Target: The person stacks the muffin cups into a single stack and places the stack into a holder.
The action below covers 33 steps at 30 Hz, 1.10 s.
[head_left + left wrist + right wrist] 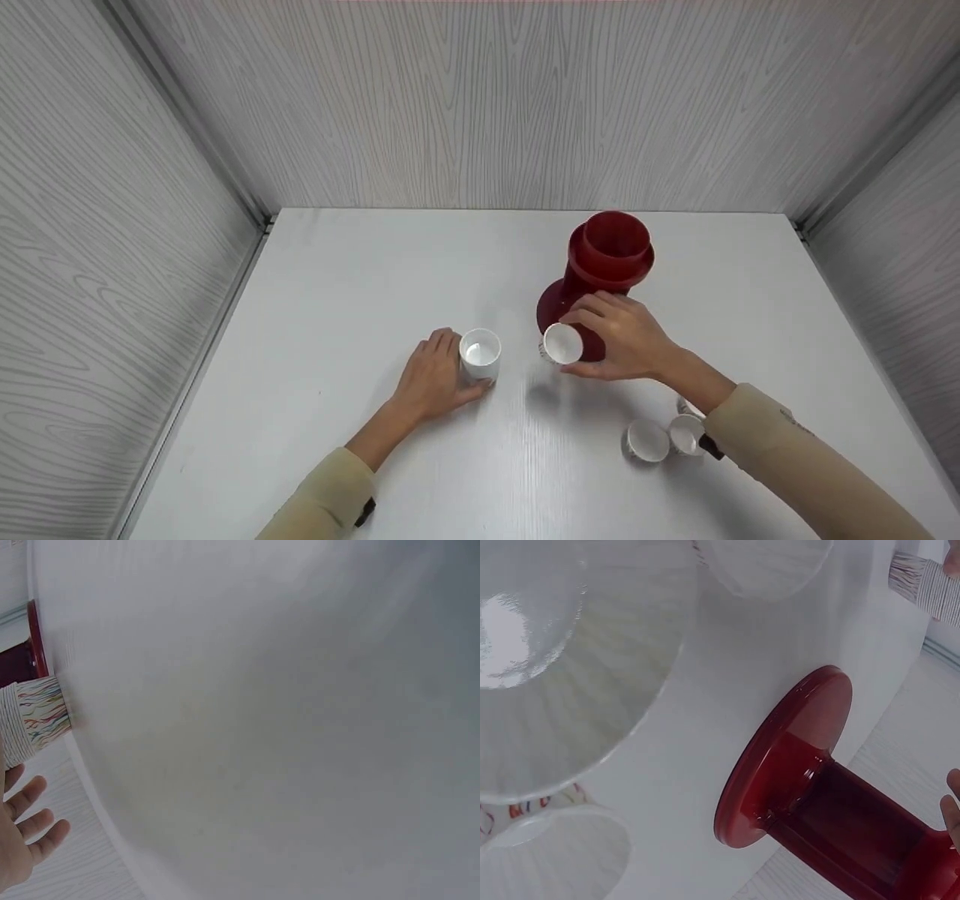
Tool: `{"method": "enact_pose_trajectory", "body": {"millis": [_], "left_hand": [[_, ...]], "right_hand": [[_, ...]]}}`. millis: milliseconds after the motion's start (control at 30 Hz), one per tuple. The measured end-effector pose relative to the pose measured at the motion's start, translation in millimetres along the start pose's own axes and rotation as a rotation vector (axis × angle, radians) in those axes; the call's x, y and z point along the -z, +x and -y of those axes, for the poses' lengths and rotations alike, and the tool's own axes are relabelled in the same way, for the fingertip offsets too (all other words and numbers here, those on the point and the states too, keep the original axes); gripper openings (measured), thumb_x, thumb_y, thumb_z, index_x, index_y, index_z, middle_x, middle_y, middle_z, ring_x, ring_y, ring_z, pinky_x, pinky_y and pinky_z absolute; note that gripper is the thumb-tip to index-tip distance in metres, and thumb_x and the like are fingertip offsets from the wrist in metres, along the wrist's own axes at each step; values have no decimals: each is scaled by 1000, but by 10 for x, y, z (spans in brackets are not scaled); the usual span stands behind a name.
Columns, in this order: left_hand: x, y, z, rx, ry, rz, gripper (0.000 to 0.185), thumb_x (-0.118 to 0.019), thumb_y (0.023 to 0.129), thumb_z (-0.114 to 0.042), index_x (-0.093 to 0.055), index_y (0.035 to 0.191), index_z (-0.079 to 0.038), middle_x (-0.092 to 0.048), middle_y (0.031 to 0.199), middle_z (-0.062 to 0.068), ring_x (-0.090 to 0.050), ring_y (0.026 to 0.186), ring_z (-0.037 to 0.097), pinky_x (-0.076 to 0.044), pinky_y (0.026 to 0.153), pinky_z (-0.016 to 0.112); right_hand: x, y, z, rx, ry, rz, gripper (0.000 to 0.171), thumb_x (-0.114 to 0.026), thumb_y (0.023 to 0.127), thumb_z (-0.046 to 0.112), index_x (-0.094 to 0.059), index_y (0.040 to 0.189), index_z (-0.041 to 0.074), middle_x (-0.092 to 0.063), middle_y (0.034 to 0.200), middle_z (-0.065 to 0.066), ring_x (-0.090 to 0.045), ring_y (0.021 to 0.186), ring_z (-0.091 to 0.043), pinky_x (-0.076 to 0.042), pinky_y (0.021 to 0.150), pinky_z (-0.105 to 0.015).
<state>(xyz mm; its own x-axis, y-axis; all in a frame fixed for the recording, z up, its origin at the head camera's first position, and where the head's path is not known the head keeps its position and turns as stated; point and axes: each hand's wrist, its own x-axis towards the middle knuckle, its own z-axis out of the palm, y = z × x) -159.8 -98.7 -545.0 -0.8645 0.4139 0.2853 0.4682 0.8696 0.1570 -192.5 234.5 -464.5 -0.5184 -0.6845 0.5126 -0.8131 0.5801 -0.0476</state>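
L hand (433, 377): on table, fingers curled loosely vs side of upright white cup (480, 354), touching it; full wrap not clear
R hand (624, 337): fingers + thumb pinch a tilted paper cup (562, 343), mouth facing cam, held just in front of red holder's base
Red holder (604, 271): upright on table, flared base, wide top, right of centre
Spare cups (660, 439): two by R sleeve, near front edge
Table (375, 262): white, grey wood-grain walls round it
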Motion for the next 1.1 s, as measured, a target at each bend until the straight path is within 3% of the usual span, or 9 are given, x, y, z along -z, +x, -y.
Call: {"method": "enact_pose_trajectory", "body": {"millis": [233,567,1100], "left_hand": [[5,4,3,-7,3,-1,79,-73,87,-64,-60,128,2,-66,121,14,-61,123,29,-57,97,42],[9,-1,11,-15,3,1,79,-73,87,-65,-59,129,1,-65,120,12,-60,123,28,-57,96,42],[12,3,10,-9,-10,17,78,-73,88,-66,-58,130,-1,-65,120,10,-61,120,26,-57,96,42]], "right_hand": [[-23,140,70,2,7,38,59,-84,77,61,-72,117,20,-73,111,0,-66,98,-19,-60,88,-38],[-75,345,156,43,25,6,60,-84,76,63,-73,115,19,-74,110,-1,-67,99,-20,-61,89,-38],[-151,598,292,30,48,27,61,-81,80,65,-73,118,19,-75,110,0,-70,101,-20,-61,92,-37]]}}
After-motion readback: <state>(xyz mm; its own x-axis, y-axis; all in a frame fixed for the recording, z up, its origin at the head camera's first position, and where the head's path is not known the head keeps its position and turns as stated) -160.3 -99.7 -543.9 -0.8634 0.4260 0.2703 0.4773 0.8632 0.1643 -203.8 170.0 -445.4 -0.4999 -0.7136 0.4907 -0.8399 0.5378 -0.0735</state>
